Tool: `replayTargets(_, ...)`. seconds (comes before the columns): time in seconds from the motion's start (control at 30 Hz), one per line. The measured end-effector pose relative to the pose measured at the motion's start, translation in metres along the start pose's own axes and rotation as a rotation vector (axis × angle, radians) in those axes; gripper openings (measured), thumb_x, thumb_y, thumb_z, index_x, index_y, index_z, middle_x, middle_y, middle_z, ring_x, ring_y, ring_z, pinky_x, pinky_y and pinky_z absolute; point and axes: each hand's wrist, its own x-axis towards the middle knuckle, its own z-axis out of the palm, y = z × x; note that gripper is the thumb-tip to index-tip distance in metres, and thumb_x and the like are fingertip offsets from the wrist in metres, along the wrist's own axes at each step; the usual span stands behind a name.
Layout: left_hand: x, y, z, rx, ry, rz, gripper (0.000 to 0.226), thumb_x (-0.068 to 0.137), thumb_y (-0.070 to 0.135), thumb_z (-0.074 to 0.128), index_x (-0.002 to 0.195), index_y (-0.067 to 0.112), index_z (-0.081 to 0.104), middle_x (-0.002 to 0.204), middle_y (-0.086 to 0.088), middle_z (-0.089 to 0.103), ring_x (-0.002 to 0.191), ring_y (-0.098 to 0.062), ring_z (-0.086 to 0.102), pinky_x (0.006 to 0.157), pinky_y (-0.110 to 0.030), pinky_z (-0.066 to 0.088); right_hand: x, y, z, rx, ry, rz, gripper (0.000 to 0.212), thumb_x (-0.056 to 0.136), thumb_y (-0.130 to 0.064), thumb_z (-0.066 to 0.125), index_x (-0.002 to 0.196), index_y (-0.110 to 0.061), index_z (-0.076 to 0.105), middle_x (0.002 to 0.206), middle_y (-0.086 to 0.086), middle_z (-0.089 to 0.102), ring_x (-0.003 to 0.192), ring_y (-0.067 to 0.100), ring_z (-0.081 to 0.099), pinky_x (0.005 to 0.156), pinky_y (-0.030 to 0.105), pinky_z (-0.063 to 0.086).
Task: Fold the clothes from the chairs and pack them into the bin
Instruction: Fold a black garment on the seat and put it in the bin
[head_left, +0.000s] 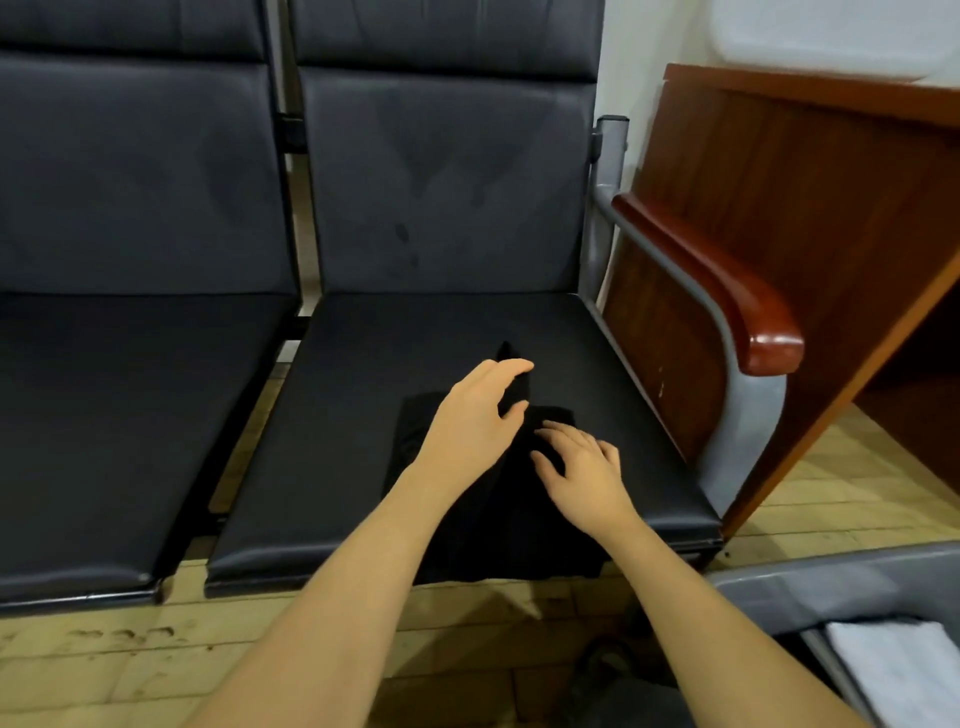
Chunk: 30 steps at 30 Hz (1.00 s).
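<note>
Two hands work the black cloth garment (498, 499) on the black padded chair seat (363, 415): the left hand (475, 415) pinches a raised flap, the right hand (582, 467) presses with relaxed fingers, and, hanging over the front edge, the half-made fold may slip floorward.

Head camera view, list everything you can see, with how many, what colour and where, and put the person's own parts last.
chair seats: two, black padded, side by side across the middle.
black garment: one, partly folded, on the right seat's front.
armrest: one, red-brown wood on a grey metal frame, right of the right seat.
wooden desk: one, brown, far right by the wall.
bin: one, grey, bottom right corner.
white cloth: one, folded, inside the bin.
floor: pale tiles, stained, along the bottom.
left hand: one, bare, pinching a raised corner of the garment.
right hand: one, bare, fingers spread on the garment.
</note>
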Motion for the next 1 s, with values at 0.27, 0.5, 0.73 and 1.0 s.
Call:
replayTargets(0.27, 0.012, 0.010, 0.024, -0.066, -0.195, -0.065, 0.045, 0.093, 0.026, 0.056, 0.137, 0.025, 0.045, 0.125, 0.007, 0.054, 0.110, -0.006, 0.052, 0.096, -0.026, 0.044, 0.004, 0.021, -0.020, 0.434, 0.261, 0.235, 0.012, 0.100, -0.028, 0.041, 0.103, -0.028, 0.054, 0.101, -0.010, 0.054, 0.103, 0.012, 0.052, 0.104, 0.047, 0.036)
replayTargets(0.5, -0.005, -0.030, 0.015, 0.128, -0.043, -0.153, 0.031, 0.097, 0.022, 0.048, 0.126, 0.017, 0.058, 0.125, 0.003, 0.057, 0.117, -0.015, 0.049, 0.102, -0.030, 0.037, 0.020, 0.011, -0.015, 0.232, 0.227, 0.297, 0.034, 0.096, -0.042, 0.049, 0.120, -0.019, 0.056, 0.104, -0.006, 0.061, 0.107, 0.014, 0.053, 0.091, 0.028, 0.019)
replayTargets(0.73, -0.004, -0.055, 0.015, 0.066, -0.081, -0.209, 0.031, 0.099, 0.025, 0.044, 0.126, 0.019, 0.059, 0.138, 0.004, 0.050, 0.132, -0.012, 0.037, 0.113, -0.035, 0.024, 0.046, 0.001, -0.007, 0.119, 0.325, 0.381, 0.035, 0.088, -0.047, 0.059, 0.111, -0.020, 0.060, 0.107, -0.003, 0.058, 0.109, 0.019, 0.045, 0.089, 0.034, 0.022)
replayTargets(1.0, -0.010, -0.077, 0.009, 0.253, -0.152, -0.115, 0.039, 0.100, 0.033, 0.040, 0.138, 0.024, 0.046, 0.150, 0.007, 0.034, 0.141, -0.011, 0.021, 0.111, -0.029, 0.011, 0.055, 0.002, -0.001, 0.143, 0.511, 0.379, 0.004, 0.094, -0.023, 0.056, 0.094, -0.019, 0.056, 0.098, 0.000, 0.055, 0.096, 0.019, 0.047, 0.086, 0.033, 0.021)
